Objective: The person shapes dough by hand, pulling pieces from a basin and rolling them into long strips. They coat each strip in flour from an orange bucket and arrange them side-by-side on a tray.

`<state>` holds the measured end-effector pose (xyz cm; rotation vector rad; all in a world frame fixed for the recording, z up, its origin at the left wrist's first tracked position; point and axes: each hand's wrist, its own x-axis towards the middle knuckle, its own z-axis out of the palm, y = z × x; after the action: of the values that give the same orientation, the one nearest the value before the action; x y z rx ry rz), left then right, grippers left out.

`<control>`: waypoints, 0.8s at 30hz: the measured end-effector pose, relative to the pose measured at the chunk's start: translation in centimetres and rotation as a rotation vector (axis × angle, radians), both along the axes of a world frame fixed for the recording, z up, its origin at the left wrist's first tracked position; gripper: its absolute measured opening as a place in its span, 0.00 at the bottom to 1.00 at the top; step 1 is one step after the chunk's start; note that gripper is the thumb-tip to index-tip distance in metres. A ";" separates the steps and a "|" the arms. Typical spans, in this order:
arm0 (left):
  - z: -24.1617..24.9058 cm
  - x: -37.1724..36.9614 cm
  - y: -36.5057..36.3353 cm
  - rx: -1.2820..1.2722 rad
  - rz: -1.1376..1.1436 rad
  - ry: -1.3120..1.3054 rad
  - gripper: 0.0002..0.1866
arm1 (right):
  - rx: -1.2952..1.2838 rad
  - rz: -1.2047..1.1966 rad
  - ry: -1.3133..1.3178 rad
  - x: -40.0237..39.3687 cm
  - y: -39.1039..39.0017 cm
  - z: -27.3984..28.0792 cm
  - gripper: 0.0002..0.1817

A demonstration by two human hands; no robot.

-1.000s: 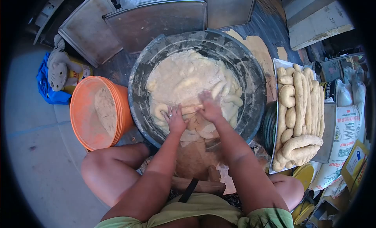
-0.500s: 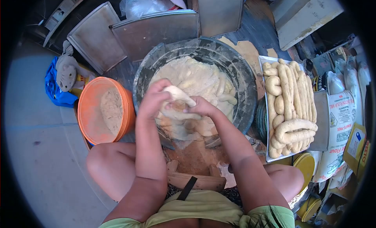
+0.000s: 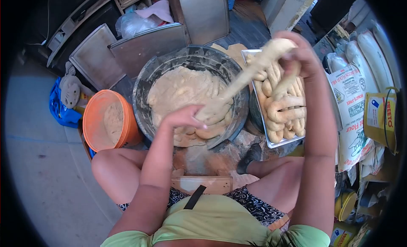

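Note:
A long rope of dough [image 3: 243, 79] hangs folded over my right hand [image 3: 301, 56], which is raised above the tray and closed round it. One length of the rope slants down towards my left hand [image 3: 186, 117]; a shorter length drops over the tray. My left hand is over the near side of a large dark basin [image 3: 140, 98], thumb and fingers apart, its fingertips close to the rope's lower end. In the basin lies a broad mass of floury dough [image 3: 178, 88]. The white-rimmed tray [image 3: 271, 144] holds piled dough ropes, with a folded one [image 3: 286, 109] on top.
An orange bucket [image 3: 94, 124] with flour-like powder stands left of the basin. Metal sheets [image 3: 148, 45] lean behind it. Printed flour sacks [image 3: 349, 115] and a yellow container [image 3: 381, 119] stand at the right. A low wooden piece [image 3: 203, 184] lies between my legs.
My right hand has lifted the dough up and right, from over the basin to over the tray, stretching it longer. My left hand has let go and opened. The view has shifted right.

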<state>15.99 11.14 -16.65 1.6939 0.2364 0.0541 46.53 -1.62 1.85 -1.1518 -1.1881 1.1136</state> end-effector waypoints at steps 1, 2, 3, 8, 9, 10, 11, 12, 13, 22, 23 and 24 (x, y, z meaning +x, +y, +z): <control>-1.3 0.7 -0.4 0.094 -0.050 0.148 0.22 | 0.025 -0.020 -0.216 2.3 -1.8 1.8 0.24; -3.1 1.2 -0.8 0.185 -0.097 0.297 0.20 | -0.066 -0.050 -0.309 4.3 -3.9 3.5 0.24; -6.3 0.8 -0.9 0.188 -0.102 0.296 0.20 | -0.113 -0.108 -0.395 6.3 -5.9 4.3 0.24; -10.0 -1.3 0.1 0.511 0.580 0.339 0.16 | -0.200 -0.272 -1.042 14.0 -11.8 -4.2 0.16; -8.8 -1.2 -0.1 0.510 0.578 0.344 0.16 | -0.379 -0.242 -1.013 14.5 -12.3 -7.6 0.16; -7.0 -0.8 0.2 0.555 0.630 0.296 0.16 | -0.556 -0.208 -0.977 14.6 -12.9 -10.7 0.15; -5.0 -0.5 0.3 0.607 0.680 0.248 0.15 | -0.479 -0.345 -0.914 14.2 -13.7 -13.5 0.15; -2.7 -0.2 0.2 0.621 0.675 0.256 0.15 | -0.398 -0.482 -0.842 13.9 -14.2 -15.2 0.15; -0.4 0.3 -0.2 0.667 0.575 0.248 0.15 | -0.309 -0.483 -0.852 15.1 -14.9 -15.6 0.16; 13.3 11.5 -2.3 1.362 0.294 -0.123 0.17 | -0.238 -0.431 -0.937 15.2 -13.6 -12.0 0.22; 13.5 14.2 -2.3 1.473 0.242 -0.322 0.19 | -0.165 -0.422 -0.695 12.5 -12.1 -10.2 0.25; 13.6 16.9 -2.7 1.573 0.184 -0.528 0.21 | -0.092 -0.411 -0.453 9.8 -10.5 -8.9 0.27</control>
<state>32.92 8.42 -3.08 3.0879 -0.1286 1.0369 56.29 -12.10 -7.05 -1.6910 -1.1678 0.6140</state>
